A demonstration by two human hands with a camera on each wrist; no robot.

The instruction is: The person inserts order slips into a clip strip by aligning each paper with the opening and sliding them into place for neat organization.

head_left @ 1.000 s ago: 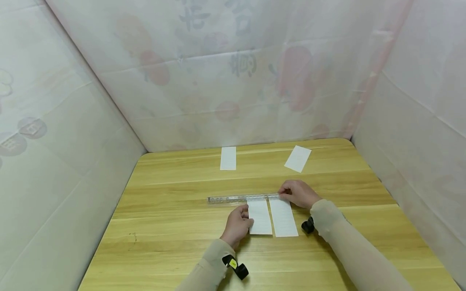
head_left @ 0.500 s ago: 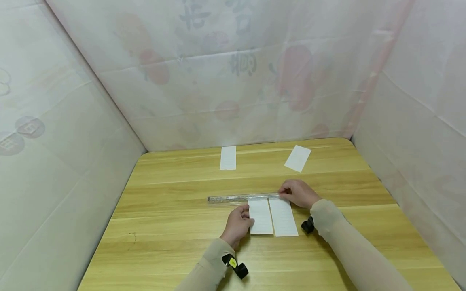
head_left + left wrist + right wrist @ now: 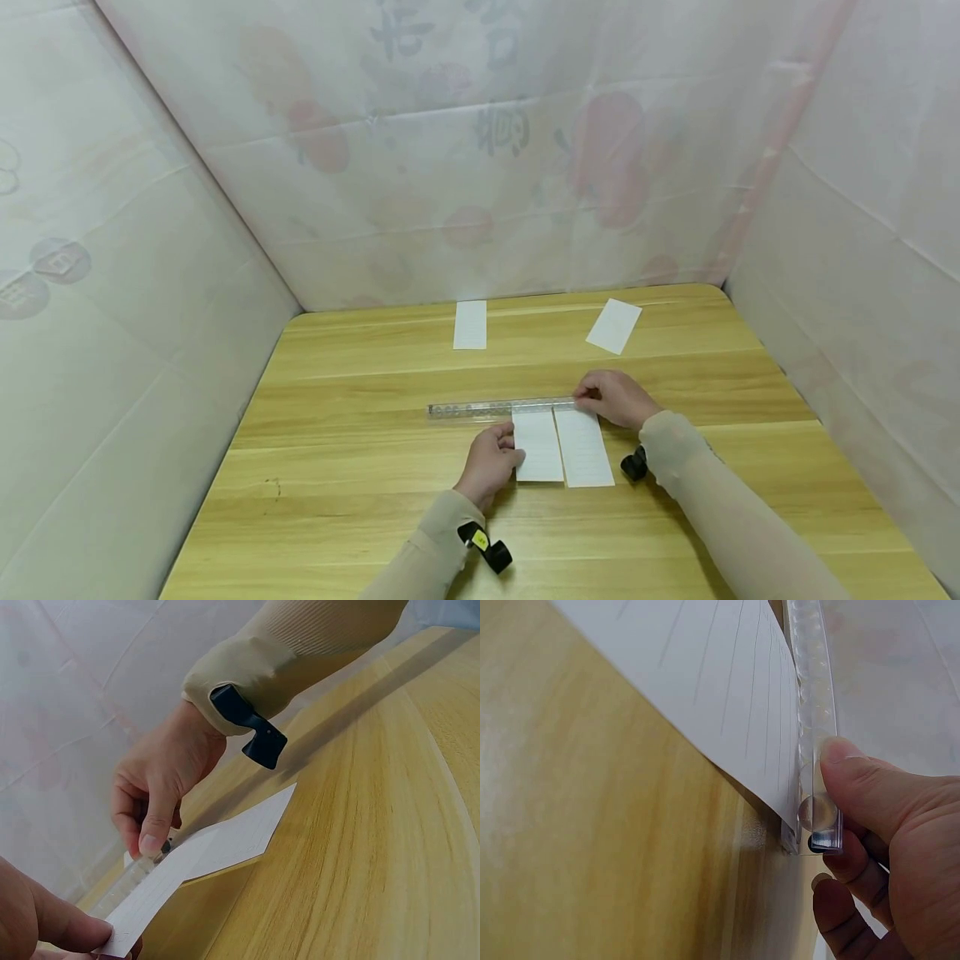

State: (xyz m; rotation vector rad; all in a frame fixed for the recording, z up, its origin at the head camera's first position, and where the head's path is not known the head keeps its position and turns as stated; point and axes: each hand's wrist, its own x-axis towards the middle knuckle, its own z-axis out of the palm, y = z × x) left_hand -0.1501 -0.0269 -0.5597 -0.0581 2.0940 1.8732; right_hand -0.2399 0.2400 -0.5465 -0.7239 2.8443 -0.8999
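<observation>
Clear strip [image 3: 468, 411] crosses the far ends of two white cards [image 3: 587, 450] over the tabletop [image 3: 337, 500]. Right hand [image 3: 618, 400] pinches it; left hand [image 3: 487, 465] pinches the left card [image 3: 537, 450]. They're likely being lined up; next needs gentle nudging.

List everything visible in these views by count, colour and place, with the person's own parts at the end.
Clear strip: 1, transparent, across mid-table
Near sheets: 2, white with faint lines, side by side, far ends at the strip
Far sheets: 2, white, near the table's back edge, the right one angled
Table: 1, yellow-brown wood grain, beneath the sheets
Dark mark: 1, brownish, on the table's left part
Fabric walls: 3, pale with some faded print, left, back and right
Wrist devices: 2, black, one per wrist, the left with a yellow label
Sleeves: 2, beige, one per arm
Left hand: 1, bare, pinching the left near sheet's edge
Right hand: 1, bare, pinching the strip's right end
</observation>
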